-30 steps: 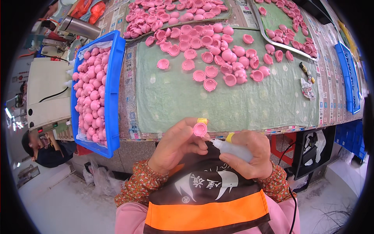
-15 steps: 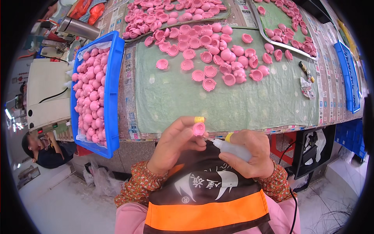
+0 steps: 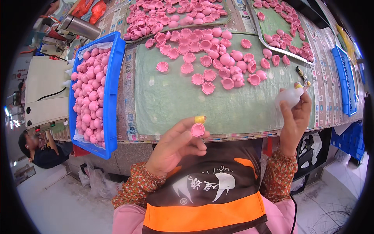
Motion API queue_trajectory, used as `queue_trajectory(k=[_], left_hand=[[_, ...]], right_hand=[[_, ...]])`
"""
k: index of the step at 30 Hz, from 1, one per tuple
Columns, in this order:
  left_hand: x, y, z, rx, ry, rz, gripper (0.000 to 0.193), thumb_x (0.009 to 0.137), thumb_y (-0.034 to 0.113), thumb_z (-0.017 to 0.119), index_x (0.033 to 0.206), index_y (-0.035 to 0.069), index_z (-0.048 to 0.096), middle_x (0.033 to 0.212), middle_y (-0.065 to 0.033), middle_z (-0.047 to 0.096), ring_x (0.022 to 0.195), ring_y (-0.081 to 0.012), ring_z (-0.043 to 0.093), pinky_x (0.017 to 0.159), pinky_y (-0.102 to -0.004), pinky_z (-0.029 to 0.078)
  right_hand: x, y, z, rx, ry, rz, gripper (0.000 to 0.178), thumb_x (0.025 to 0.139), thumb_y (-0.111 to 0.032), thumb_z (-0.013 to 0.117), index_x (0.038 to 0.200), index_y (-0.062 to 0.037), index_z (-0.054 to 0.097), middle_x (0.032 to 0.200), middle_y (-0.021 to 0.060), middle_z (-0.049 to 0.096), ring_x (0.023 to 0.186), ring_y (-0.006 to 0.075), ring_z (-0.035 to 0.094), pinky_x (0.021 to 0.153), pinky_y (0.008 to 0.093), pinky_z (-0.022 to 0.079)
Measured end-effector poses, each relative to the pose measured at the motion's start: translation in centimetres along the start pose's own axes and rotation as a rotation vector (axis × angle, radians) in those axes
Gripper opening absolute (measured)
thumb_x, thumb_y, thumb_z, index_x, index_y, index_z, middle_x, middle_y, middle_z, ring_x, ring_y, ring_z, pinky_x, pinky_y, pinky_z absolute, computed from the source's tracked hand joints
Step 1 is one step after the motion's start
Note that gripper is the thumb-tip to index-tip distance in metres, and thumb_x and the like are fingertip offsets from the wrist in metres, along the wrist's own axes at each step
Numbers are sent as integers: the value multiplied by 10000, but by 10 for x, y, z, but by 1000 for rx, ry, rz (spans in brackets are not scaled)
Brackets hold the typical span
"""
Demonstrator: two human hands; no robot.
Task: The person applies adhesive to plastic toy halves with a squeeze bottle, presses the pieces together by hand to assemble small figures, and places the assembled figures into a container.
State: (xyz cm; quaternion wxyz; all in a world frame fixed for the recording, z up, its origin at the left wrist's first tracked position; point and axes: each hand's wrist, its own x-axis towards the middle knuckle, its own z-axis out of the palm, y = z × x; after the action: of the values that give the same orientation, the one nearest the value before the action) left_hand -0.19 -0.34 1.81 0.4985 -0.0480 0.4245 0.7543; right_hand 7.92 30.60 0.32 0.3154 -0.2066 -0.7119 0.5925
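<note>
Shell, judged light, stiff, smooth, best held by its rim, sits pinched in left hand; right hand grips bottle, probably soft-walled, best held mid-body.

Long worktable, top covered in printed paper. Grey tiles below table's front edge. Pale, scuffed floor on near side of table. Crumpled clear plastic bags low beneath table's left end. Black open-fronted container under table's right end, blue crates just beyond table's right front corner. Cream box-shaped cabinet left of table, black cord across it. Bright bluish-white light far left of table, surroundings there blurred.
</note>
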Motion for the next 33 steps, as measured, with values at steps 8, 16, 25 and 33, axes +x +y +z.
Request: queue_trajectory(k=[8, 16, 25, 33], left_hand=[[0, -1, 4, -64, -31, -17, 443, 1037, 237, 509, 1436, 64, 425, 1269, -145, 590, 964, -172, 648, 878, -347, 570], [0, 2, 1, -36, 14, 7, 479, 1024, 223, 530, 1440, 33, 386, 1268, -196, 589, 975, -213, 675, 853, -366, 609], [-3, -1, 1, -43, -5, 47, 452, 1028, 206, 519, 1429, 34, 402, 1248, -189, 602, 978, -207, 672, 848, -368, 607], [-4, -5, -6, -44, 34, 32, 444, 1028, 204, 520, 1424, 35, 411, 1249, -183, 603, 957, -196, 669, 842, -362, 603]], right_hand=[[23, 35, -21, -196, 75, -51, 439, 894, 4, 659, 1282, 8, 453, 1294, 183, 585, 1116, 197, 602, 951, 326, 485], [-3, 0, 14, -659, 203, -582, 387, 808, -38, 731, 1164, -29, 580, 1079, 119, 582, 988, 268, 536, 882, 421, 412], [18, -12, 94, -939, -204, -428, 283, 802, -224, 740, 1012, -63, 639, 913, 95, 528, 908, 306, 502, 786, 432, 379], [25, -11, 95, -931, -290, -380, 325, 779, -252, 758, 986, -58, 599, 915, 91, 524, 895, 293, 497, 770, 434, 374]])
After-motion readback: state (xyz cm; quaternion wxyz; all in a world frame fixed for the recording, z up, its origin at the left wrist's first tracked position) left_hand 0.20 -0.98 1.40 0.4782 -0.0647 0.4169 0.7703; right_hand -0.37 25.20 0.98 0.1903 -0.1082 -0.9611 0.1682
